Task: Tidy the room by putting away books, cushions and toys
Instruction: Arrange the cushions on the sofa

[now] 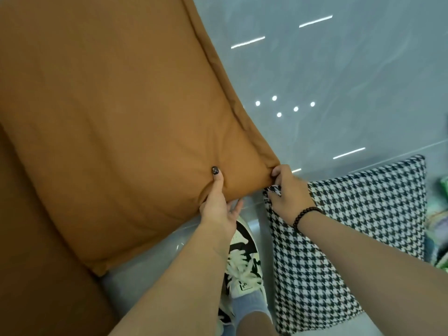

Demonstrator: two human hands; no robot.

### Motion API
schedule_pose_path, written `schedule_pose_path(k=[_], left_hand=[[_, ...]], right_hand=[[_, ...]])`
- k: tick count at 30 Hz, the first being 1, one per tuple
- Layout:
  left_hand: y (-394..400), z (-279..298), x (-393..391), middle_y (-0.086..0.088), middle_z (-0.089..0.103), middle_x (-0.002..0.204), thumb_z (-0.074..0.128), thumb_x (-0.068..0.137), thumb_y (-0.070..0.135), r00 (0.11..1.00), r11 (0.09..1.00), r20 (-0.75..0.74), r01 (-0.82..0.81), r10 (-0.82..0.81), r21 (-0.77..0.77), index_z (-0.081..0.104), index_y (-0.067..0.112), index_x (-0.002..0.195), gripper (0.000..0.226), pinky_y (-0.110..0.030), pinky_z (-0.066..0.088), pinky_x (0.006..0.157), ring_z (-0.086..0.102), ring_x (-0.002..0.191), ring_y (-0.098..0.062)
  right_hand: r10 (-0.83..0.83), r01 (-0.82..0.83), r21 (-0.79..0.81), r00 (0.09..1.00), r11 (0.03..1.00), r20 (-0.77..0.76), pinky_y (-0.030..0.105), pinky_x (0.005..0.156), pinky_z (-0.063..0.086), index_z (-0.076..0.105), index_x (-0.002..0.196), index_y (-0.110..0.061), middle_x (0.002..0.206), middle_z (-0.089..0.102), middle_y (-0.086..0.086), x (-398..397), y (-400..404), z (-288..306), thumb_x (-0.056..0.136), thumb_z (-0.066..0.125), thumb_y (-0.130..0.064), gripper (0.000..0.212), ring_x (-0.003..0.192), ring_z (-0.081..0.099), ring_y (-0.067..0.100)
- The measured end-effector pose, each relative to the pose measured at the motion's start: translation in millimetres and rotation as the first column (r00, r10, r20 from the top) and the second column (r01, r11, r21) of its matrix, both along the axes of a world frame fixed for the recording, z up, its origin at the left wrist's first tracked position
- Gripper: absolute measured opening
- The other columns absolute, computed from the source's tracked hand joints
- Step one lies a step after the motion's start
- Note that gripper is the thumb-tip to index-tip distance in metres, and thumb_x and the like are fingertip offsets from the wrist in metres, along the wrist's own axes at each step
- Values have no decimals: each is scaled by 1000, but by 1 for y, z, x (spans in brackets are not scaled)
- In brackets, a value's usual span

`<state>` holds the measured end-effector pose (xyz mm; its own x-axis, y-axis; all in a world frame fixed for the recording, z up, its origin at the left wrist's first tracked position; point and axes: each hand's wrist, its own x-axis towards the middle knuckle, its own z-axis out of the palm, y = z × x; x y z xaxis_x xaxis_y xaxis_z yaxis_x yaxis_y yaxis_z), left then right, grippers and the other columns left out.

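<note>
Brown cushion [116, 112]: this big tan one fills most of the upper left of the frame, and we can see it hanging at a tilt, with its piped edge running diagonally from top centre down to a corner near the middle of the frame.

Left hand [219, 204]: we see it gripping the brown cushion just left of that lower corner, thumb with a dark painted nail pressed flat on the front of the fabric, the other fingers tucked behind and underneath.

Right hand [288, 190]: fingers curled and pinching the very tip of the brown cushion's corner. It also seems to have the top corner of the checked cushion caught under it; we can't say for sure whether that one is really gripped or just touching. A dark bead bracelet [306, 215] sits on the wrist.

Checked cushion [358, 229]: black and white houndstooth, lower right of the frame, under the right forearm. We can't tell if it's lying on the floor or lifted off it.

Sofa [36, 263]: same brown colour, lower left of the frame, behind the brown cushion.

Floor [339, 81]: glossy grey tiles with ceiling lights mirrored in them, upper right.

Shoe [244, 267]: black and white sneaker at bottom centre, between our two forearms.

Green stuff [442, 214]: something colourful at the right edge, too cut off to identify.
</note>
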<state>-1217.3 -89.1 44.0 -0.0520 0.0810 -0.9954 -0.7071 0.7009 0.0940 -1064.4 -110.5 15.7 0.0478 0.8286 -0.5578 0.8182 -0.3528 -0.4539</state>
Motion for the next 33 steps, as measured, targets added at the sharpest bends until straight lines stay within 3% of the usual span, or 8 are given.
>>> schedule_pose_path(k=[4, 9, 15, 19, 23, 28, 30, 33], left_hand=[[21, 37, -3, -8, 64, 116, 74, 79, 46, 998, 999, -48, -44, 44, -7, 52, 13, 124, 60, -29, 55, 62, 63, 97, -21], [54, 114, -23, -7, 64, 105, 72, 84, 43, 996, 996, -11, -86, 86, -6, 54, 11, 123, 53, -27, 56, 61, 62, 86, -19], [94, 205, -63, -7, 61, 87, 68, 89, 36, 993, 991, 22, -116, 115, 67, 56, 9, 103, 33, -21, 55, 54, 59, 71, -15], [120, 267, -91, -6, 65, 87, 67, 89, 35, 986, 979, -12, -164, 166, 124, 60, 10, 114, 36, -13, 48, 42, 60, 67, -13], [143, 333, -128, -9, 70, 80, 60, 91, 34, 967, 959, -123, -193, 222, 209, 55, 11, 115, 33, -11, 39, 35, 66, 46, -12], [150, 431, -182, -5, 68, 85, 55, 92, 33, 932, 930, -224, -211, 285, 302, 57, 16, 110, 25, -11, 32, 34, 62, 42, -11], [149, 477, -200, -3, 67, 89, 52, 94, 32, 916, 915, -240, -234, 320, 327, 58, 16, 116, 28, -11, 31, 34, 61, 39, -9], [143, 530, -215, -1, 67, 90, 47, 95, 33, 905, 881, -187, -294, 381, 371, 58, 17, 123, 34, -10, 30, 33, 61, 39, -8]], right_hand=[[-64, 84, 183, 992, 980, -112, 36, 64, 44, 42, 105, -12, 70, 44, -11, -14, 18, 39, 84, 63, -1, 32, 68, 51, 21], [-141, 205, 216, 950, 955, -278, 30, 48, 36, 34, 100, -20, 53, 51, -8, -38, 43, 105, 93, 60, -18, 27, 45, 43, 8], [-180, 359, 298, 852, 885, -492, 20, 46, 32, 36, 98, -30, 54, 55, 3, -76, 102, 200, 88, 68, -20, 35, 45, 44, 9], [-111, 398, 401, 809, 825, -577, 25, 46, 34, 38, 101, -28, 52, 54, 16, -118, 148, 273, 90, 67, -20, 32, 44, 46, 18], [28, 357, 442, 753, 823, -658, 11, 46, 30, 49, 111, -15, 39, 47, -15, -166, 186, 348, 92, 65, -22, 26, 39, 44, 1], [140, 318, 454, 671, 832, -728, 16, 55, 38, 59, 98, -27, 42, 46, -18, -227, 206, 451, 88, 70, -23, 16, 45, 45, 0], [154, 315, 462, 666, 829, -730, 23, 63, 46, 67, 98, -16, 48, 50, -21, -250, 212, 498, 85, 73, -26, 18, 53, 50, -1], [183, 276, 469, 669, 839, -720, 12, 69, 48, 72, 99, -10, 47, 53, -27, -279, 219, 555, 82, 76, -22, 22, 56, 54, -7]])
